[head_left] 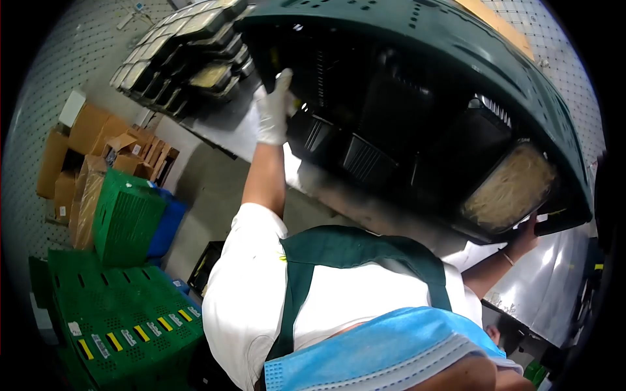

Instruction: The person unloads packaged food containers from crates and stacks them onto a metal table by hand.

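Note:
A large dark green crate point(404, 39) is tilted in front of my chest, its open side toward me. My left hand point(274, 111), in a white glove, grips the crate's left end. At the lower right corner, my right hand point(525, 236) is closed on the crate, its fingers partly hidden behind the edge. Inside lie black plastic trays point(372, 156), and a clear-topped tray of pale shredded food point(512, 186) rests near my right hand. The crate's depths are too dark to make out fully.
Stacked filled trays point(176, 49) stand on a metal table point(238, 127) at the upper left. Cardboard boxes point(98, 127), a green crate point(127, 215) and a blue one point(168, 225) are at the left. Green crates point(124, 313) with yellow labels sit at the lower left.

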Motion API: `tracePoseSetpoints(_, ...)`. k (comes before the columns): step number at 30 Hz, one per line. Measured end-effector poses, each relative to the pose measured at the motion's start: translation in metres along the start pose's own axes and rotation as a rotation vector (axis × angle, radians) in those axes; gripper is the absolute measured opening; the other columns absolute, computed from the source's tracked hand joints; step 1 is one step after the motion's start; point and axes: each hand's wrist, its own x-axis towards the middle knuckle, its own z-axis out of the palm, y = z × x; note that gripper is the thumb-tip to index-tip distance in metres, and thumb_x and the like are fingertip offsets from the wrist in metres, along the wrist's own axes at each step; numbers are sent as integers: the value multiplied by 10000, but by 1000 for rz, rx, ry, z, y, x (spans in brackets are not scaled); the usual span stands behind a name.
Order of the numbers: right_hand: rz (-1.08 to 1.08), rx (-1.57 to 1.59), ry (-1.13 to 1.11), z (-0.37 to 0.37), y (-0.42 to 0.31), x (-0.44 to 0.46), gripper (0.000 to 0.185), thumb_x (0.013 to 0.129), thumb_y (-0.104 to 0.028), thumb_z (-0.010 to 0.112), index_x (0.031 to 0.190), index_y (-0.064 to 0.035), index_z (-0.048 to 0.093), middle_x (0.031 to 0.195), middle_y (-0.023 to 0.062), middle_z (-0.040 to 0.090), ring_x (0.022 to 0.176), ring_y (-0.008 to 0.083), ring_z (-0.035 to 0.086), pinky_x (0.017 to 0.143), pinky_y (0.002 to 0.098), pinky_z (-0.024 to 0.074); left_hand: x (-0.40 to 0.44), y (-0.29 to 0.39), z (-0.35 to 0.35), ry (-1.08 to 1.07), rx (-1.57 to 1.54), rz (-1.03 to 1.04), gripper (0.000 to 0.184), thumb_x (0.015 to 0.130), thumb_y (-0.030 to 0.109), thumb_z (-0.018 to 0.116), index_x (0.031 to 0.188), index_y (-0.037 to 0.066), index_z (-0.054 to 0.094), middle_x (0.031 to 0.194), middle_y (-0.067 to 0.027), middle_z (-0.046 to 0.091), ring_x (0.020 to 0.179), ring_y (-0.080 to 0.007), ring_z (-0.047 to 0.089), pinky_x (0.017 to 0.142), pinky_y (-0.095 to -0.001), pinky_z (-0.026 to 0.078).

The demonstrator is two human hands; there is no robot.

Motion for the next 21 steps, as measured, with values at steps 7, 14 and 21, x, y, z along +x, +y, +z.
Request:
tracePoseSetpoints(7, -139, -33, 143, 23, 68, 6, 308, 719, -229, 666, 561, -2, 531, 498, -13, 425, 440, 87, 333, 404, 260, 286, 87, -51, 101, -114, -105, -6, 397, 775, 373, 562, 575, 42, 472, 446, -35, 444, 368, -145, 436, 354, -258, 323)
tracePoseSetpoints(14, -659, -42, 261, 6, 39, -73, 168, 742, -123, 637, 698, 29, 581, 621, 31, 553, 531, 87, 470, 473, 239, 386, 131, -60, 116, -305, -355, 62, 376, 738, 413, 607, 727, 48, 520, 540, -14, 472, 380, -118, 438, 310, -237, 329)
tracePoseSetpoints(21, -338, 183, 224, 23, 17, -95, 178, 766, -151, 616, 777, 20, 568, 718, 6, 538, 649, 88, 473, 581, 244, 376, 161, -81, 118, -547, -178, 112, 513, 781, 519, 469, 1036, 74, 480, 842, -20, 522, 744, -125, 486, 683, -263, 375)
